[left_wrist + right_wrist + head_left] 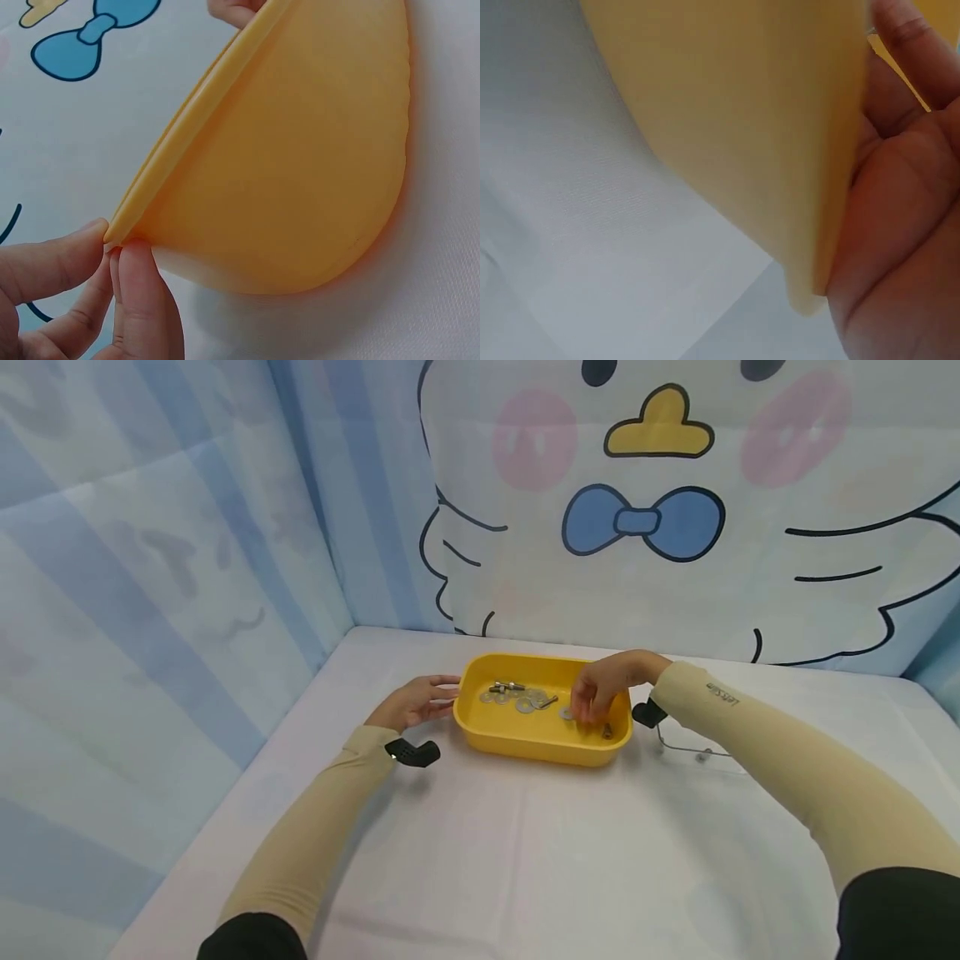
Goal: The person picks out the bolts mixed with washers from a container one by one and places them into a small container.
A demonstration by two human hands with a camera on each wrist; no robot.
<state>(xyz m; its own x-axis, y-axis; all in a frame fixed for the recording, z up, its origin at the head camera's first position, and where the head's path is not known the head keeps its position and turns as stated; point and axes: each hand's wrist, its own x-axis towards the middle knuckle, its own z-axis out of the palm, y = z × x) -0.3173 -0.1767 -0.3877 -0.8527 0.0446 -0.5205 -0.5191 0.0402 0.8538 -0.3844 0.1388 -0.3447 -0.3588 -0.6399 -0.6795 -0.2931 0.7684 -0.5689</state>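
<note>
A yellow plastic tray stands on the white-covered table. My left hand pinches its left rim between thumb and fingers, as the left wrist view shows. Reaching over the right side, my right hand has its fingers pointing down to the tray floor; the fingertips are hidden, and I cannot tell whether they hold anything. Flat round washers and several metal screws lie left of that hand. One washer is right beside its fingers, and a small screw lies near the tray's front right corner.
Right of the tray, partly behind the right forearm, is a thin wire-like piece with small round bits on it. A printed cloth with a cartoon figure hangs behind the table, and a blue-striped cloth hangs at the left.
</note>
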